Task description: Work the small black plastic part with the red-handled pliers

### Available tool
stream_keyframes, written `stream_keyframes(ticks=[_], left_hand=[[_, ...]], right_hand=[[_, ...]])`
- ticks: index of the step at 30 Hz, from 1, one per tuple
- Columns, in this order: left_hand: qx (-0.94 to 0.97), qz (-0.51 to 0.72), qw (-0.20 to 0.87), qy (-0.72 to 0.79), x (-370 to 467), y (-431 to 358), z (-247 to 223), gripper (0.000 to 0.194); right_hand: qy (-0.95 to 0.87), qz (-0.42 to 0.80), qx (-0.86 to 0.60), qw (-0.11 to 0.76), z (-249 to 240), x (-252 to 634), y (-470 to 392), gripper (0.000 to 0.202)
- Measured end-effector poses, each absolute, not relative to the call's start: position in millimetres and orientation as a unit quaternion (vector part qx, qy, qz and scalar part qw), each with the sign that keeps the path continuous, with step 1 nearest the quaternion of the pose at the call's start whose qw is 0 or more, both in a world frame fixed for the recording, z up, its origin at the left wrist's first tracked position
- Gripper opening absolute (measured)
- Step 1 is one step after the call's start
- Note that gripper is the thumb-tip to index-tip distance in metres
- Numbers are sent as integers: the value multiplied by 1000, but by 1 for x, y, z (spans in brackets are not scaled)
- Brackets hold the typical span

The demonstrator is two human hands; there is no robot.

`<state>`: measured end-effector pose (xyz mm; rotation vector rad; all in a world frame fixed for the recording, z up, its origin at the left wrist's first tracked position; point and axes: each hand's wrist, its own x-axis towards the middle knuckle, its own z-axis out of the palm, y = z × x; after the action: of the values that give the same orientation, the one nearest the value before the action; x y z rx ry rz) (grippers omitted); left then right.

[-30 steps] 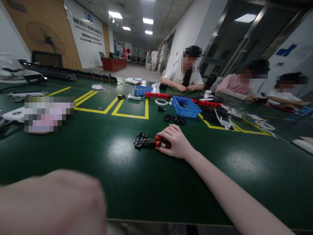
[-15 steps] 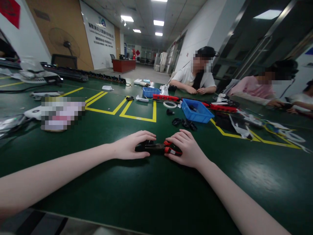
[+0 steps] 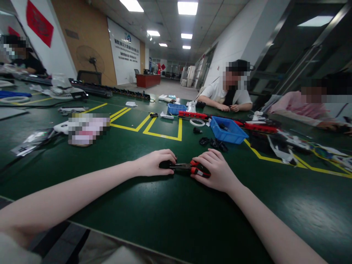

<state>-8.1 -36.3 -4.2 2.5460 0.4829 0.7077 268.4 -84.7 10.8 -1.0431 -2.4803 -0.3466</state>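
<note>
The left hand's (image 3: 155, 163) fingers pinch a black part (image 3: 165, 164) at twelve o'clock on the green table (image 3: 154, 216); the right hand's (image 3: 216, 169) fingers grip red-handled pliers (image 3: 189, 167) at three o'clock from it, tips against it.

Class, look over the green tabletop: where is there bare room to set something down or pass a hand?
Free: the table between the left forearm and right forearm, nearer than the pliers; also right of the right forearm, below the yellow tape. Crowded: around the blue bin, black pieces and red strip.
</note>
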Motion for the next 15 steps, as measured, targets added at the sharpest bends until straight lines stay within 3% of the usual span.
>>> stream_keyframes(ticks=[15], left_hand=[[927,239,215,192,-10,-34,-3,19]], right_hand=[[-887,-145,-401,175,8,268,-87,36]])
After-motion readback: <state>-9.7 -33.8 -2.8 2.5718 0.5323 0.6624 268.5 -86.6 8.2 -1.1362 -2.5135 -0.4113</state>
